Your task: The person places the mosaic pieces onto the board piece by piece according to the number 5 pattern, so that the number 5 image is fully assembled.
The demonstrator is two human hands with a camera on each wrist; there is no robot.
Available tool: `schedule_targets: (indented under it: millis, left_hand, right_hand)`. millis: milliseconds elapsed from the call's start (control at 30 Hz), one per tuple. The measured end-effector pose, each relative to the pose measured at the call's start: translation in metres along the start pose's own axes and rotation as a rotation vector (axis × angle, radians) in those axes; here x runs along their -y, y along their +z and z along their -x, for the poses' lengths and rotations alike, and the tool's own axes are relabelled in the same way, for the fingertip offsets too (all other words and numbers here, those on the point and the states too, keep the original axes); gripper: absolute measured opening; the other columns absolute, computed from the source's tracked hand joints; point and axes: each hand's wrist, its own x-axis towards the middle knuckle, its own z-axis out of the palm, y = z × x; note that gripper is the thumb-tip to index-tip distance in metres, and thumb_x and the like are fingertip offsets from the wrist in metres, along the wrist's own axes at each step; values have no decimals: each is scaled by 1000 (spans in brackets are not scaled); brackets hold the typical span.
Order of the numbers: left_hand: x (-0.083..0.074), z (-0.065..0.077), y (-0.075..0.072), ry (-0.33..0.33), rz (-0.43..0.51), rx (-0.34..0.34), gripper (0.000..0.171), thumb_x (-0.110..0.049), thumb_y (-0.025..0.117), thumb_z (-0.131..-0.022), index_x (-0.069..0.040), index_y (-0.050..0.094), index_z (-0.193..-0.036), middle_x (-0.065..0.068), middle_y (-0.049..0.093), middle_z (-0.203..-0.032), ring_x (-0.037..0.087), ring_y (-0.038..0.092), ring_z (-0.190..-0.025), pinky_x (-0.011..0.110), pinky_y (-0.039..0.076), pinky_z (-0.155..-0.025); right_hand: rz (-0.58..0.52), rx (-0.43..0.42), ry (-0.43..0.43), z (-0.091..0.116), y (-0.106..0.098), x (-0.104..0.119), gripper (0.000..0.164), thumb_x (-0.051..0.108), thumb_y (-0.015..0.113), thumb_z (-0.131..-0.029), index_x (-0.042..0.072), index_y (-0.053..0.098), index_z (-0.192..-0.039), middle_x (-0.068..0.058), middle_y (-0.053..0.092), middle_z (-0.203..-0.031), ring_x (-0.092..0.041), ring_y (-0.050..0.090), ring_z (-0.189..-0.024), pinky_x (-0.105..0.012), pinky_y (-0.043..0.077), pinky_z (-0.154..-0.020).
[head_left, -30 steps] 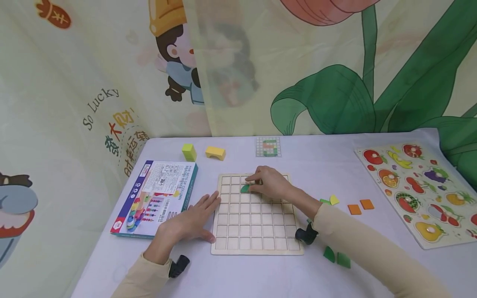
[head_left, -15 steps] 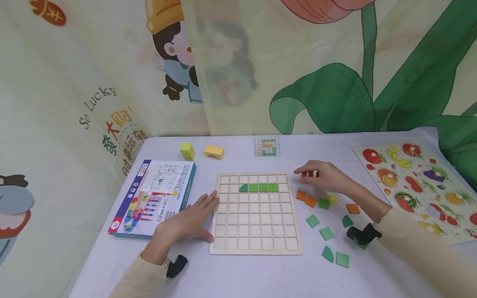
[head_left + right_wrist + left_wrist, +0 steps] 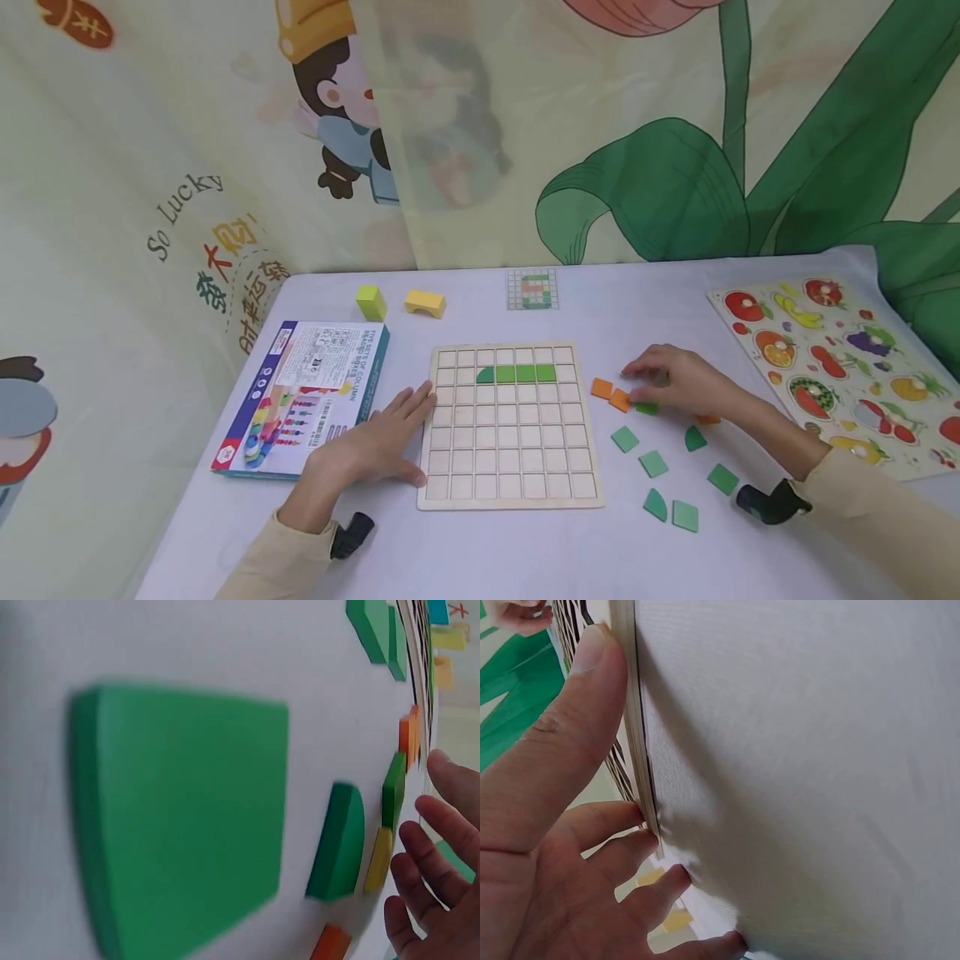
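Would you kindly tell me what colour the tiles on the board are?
The tiles are green, the leftmost darker; clearest in head view.

In the head view the right hand (image 3: pixel 678 382) hides the yellow piece (image 3: pixel 379 859) and the edge crops the fruit board (image 3: pixel 851 388), while the right wrist view blurs a green tile (image 3: pixel 191 817).

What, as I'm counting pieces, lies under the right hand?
In the head view, a green piece and an orange piece peek out below the right hand, their rest covered; a yellow piece, hidden there, shows in the right wrist view.
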Motion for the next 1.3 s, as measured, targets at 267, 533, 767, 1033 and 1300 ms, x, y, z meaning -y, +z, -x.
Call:
schedule_targets:
  millis: [267, 533, 767, 1033, 1300]
  left_hand:
    - [2, 0, 1, 13, 1, -8, 103, -24, 82, -76, -9, 20, -155, 6, 5, -165, 35, 5, -152, 60, 16, -119]
    - [1, 0, 0, 10, -5, -1, 103, -25, 83, -76, -10, 19, -155, 6, 5, -165, 34, 5, -152, 58, 17, -119]
    - [1, 0, 0, 16, -11, -1, 104, -25, 83, -74, -8, 19, -155, 6, 5, -165, 35, 5, -151, 59, 18, -119]
    - [2, -1, 0, 7, -19, 2, 105, -26, 83, -75, -9, 18, -156, 6, 4, -165, 35, 4, -152, 58, 18, -119]
    - [2, -1, 2, 3, -15, -3, 105, -24, 84, -73, -9, 19, -155, 5, 5, -165, 33, 5, -152, 61, 17, -118]
  right_hand:
    - [141, -73, -21, 3, 13, 15, 31, 34, 85, -72, 17, 73, -94, -5, 62, -102, -21, 53, -93, -37, 52, -80]
    - [126, -97, -20, 4, 14, 15, 21, 21, 82, -77, 13, 74, -95, -7, 64, -101, -24, 55, -94, -42, 56, -83]
    - [66, -98, -17, -1, 3, 20, 23, 17, 77, -81, 9, 73, -102, -6, 66, -104, -24, 56, -96, -42, 55, -84]
    - [-5, -81, -32, -21, 2, 42, 26, 20, 75, -84, 9, 72, -107, -5, 66, -104, -20, 54, -94, -24, 49, -70]
    - [-111, -64, -86, -44, 17, 73, 27, 21, 76, -82, 10, 71, -106, -1, 66, -98, -18, 55, -89, -22, 47, -65]
